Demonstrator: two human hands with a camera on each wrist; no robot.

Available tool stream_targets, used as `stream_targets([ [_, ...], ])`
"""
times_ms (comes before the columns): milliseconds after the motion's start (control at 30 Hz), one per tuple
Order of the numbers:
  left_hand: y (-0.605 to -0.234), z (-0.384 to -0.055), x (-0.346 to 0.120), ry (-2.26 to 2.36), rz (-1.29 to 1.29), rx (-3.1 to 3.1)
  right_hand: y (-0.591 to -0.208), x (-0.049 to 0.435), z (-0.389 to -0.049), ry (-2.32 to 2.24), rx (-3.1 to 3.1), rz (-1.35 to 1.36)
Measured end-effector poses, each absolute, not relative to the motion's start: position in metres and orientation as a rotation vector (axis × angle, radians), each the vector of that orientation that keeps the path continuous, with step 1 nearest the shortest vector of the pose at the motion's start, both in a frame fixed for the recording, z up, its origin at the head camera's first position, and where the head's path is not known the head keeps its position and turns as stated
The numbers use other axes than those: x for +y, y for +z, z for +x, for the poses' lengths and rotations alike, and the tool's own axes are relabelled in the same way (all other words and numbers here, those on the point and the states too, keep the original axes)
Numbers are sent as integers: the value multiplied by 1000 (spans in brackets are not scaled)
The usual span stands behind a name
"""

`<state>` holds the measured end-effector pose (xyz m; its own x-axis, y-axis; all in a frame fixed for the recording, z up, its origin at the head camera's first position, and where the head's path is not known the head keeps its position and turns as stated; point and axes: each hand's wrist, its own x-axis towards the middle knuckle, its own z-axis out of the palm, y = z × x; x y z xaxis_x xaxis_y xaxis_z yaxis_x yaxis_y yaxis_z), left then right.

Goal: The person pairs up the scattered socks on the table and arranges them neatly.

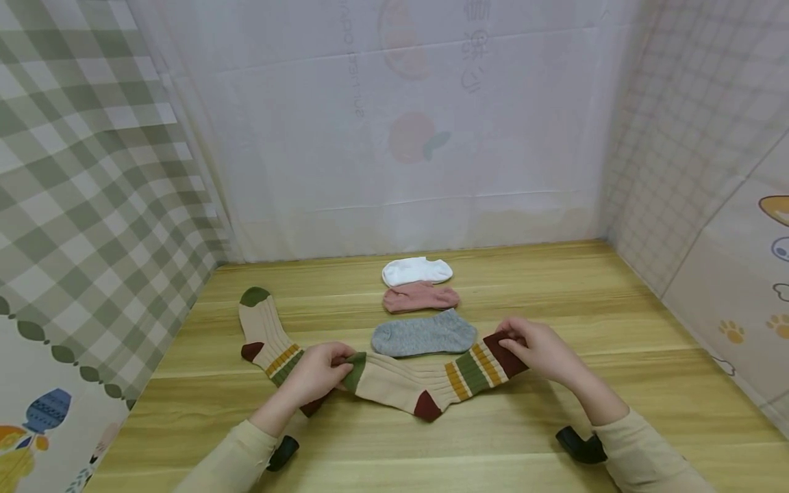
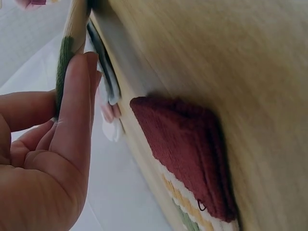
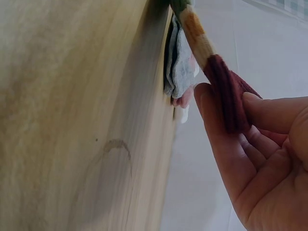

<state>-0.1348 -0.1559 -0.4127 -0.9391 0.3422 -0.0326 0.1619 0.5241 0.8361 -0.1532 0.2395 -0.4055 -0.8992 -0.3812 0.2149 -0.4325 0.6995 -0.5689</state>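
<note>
A long cream sock (image 1: 394, 385) with green toe, maroon heel and cuff, and mustard and green stripes stretches between both hands. My left hand (image 1: 319, 375) pinches its green toe (image 2: 64, 72) between thumb and fingers. At the other end my right hand (image 1: 537, 348) pinches the maroon cuff (image 3: 226, 96). In both wrist views the held ends are raised off the table. A matching sock (image 1: 266, 329) lies at the left, toe pointing away, partly hidden behind the left hand; its maroon cuff (image 2: 185, 149) shows large in the left wrist view.
Behind the held sock, a grey ankle sock (image 1: 424, 334), a pink sock (image 1: 421, 297) and a white sock (image 1: 416, 272) lie in a column on the wooden table (image 1: 524, 287). Printed cloth walls (image 1: 401, 137) enclose the table at the back and sides.
</note>
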Motion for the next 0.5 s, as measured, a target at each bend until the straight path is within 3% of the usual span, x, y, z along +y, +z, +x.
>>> stream_targets([
  [500, -417, -137, -155, 1239, 427, 2639, -409, 245, -155, 921, -2919, 683],
])
